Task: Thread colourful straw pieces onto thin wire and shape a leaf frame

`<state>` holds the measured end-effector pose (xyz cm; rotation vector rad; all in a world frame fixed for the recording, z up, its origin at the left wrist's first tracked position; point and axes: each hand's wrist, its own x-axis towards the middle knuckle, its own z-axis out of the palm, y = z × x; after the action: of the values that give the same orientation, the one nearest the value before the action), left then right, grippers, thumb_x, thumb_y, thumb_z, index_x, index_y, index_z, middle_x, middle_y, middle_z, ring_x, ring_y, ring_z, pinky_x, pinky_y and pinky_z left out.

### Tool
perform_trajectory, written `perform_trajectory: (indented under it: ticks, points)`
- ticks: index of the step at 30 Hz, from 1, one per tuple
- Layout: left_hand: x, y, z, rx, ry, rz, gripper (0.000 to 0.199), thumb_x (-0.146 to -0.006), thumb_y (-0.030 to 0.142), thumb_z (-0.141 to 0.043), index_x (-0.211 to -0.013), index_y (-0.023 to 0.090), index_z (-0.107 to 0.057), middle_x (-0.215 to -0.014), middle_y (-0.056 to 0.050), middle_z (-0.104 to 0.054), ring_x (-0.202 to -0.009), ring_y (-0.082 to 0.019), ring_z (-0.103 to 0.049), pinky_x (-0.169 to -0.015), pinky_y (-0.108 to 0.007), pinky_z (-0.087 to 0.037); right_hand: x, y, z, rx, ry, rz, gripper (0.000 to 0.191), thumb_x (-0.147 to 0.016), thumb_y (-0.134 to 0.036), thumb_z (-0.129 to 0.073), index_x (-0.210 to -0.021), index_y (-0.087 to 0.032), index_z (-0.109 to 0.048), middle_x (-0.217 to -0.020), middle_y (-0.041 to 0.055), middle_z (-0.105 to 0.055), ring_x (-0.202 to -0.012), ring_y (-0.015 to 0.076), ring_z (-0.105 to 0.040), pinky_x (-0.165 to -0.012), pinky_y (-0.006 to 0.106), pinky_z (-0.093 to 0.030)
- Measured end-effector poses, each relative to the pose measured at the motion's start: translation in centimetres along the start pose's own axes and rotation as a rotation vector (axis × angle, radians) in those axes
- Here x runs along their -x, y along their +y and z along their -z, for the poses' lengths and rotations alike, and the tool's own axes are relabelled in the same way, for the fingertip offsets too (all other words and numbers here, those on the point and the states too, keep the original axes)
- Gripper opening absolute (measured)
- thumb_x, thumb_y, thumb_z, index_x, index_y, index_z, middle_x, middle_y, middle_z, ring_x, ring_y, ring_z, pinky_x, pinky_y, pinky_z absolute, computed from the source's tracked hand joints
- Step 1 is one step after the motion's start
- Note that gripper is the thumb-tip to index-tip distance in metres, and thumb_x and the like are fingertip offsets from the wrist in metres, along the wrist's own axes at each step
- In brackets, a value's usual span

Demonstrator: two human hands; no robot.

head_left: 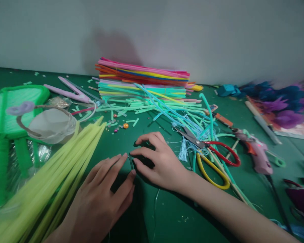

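My left hand point(103, 192) is low on the green table, its index finger and thumb at a small thin dark piece point(131, 162). From the right, my right hand point(159, 162) meets it, with curved index finger and thumb at the same piece. The fingertips partly cover the piece, so its shape is unclear. A thin clear thread point(155, 206) runs down the table below my right hand. Several beads point(126, 126) lie beyond my hands. Close to my right wrist are scissors point(198, 144) with one red and one yellow handle, beside a light blue tassel point(183, 150).
Yellow-green stems point(55, 172) stretch along the left, near a green frame point(1, 141) and a whitish bowl point(53, 125). Coloured pipe cleaners point(144, 72) are piled at the back. To the right are a pink glue gun point(259, 155), an orange cutter point(224, 119) and purple flowers point(290, 118).
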<state>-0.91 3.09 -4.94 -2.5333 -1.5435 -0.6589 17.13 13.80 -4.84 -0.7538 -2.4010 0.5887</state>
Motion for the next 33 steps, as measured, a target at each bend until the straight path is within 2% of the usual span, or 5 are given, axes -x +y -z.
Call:
perform_trajectory:
  ticks: [4, 8, 13, 20, 33]
  points:
    - [0.0, 0.0, 0.0, 0.027, 0.010, 0.010, 0.020, -0.090, 0.016, -0.061, -0.107, 0.015, -0.072, -0.131, -0.021, -0.062, -0.118, -0.038, -0.060, -0.091, -0.055, -0.053, -0.7, 0.5, 0.2, -0.049, -0.082, -0.009, 0.016, -0.093, -0.023, -0.059, -0.100, -0.018, -0.072, -0.111, 0.0097, -0.060, -0.109, 0.0222, -0.050, -0.096, 0.040, -0.045]
    - [-0.4, -1.1, 0.5, 0.111, 0.019, 0.044, 0.020, -0.094, 0.018, -0.058, -0.110, 0.019, -0.069, -0.125, -0.013, -0.065, -0.114, -0.029, -0.061, -0.094, -0.046, -0.050, -1.9, 1.5, 0.8, -0.082, -0.189, 0.034, 0.013, -0.093, -0.024, -0.062, -0.096, -0.019, -0.073, -0.105, 0.0081, -0.060, -0.105, 0.0210, -0.050, -0.097, 0.038, -0.044]
    - [-1.4, -3.6, 0.3, 0.123, -0.050, 0.222, 0.017, -0.097, 0.029, -0.056, -0.109, 0.022, -0.066, -0.108, -0.007, -0.065, -0.099, -0.025, -0.060, -0.089, -0.042, -0.047, -2.8, 2.2, 1.2, -0.077, -0.276, 0.080, 0.012, -0.092, -0.028, -0.066, -0.095, -0.020, -0.074, -0.103, 0.0076, -0.060, -0.102, 0.0210, -0.050, -0.095, 0.037, -0.043]
    - [-2.5, -4.6, -1.1, 0.060, -0.091, 0.213, 0.013, -0.096, 0.022, -0.055, -0.089, 0.017, -0.065, -0.089, -0.007, -0.062, -0.085, -0.025, -0.056, -0.078, -0.041, -0.043, -3.3, 2.6, 0.9, -0.083, -0.268, 0.150, 0.009, -0.088, -0.028, -0.070, -0.089, -0.021, -0.076, -0.095, 0.0053, -0.062, -0.099, 0.0208, -0.049, -0.092, 0.035, -0.044]
    - [-2.8, -3.8, -0.8, -0.028, -0.099, 0.186, 0.014, -0.095, 0.018, -0.053, -0.085, 0.016, -0.062, -0.085, -0.008, -0.061, -0.078, -0.025, -0.053, -0.072, -0.039, -0.039, -3.1, 2.9, 0.9, -0.168, -0.230, 0.141, 0.007, -0.086, -0.022, -0.073, -0.088, -0.018, -0.078, -0.088, 0.0047, -0.069, -0.093, 0.0189, -0.055, -0.085, 0.032, -0.048]
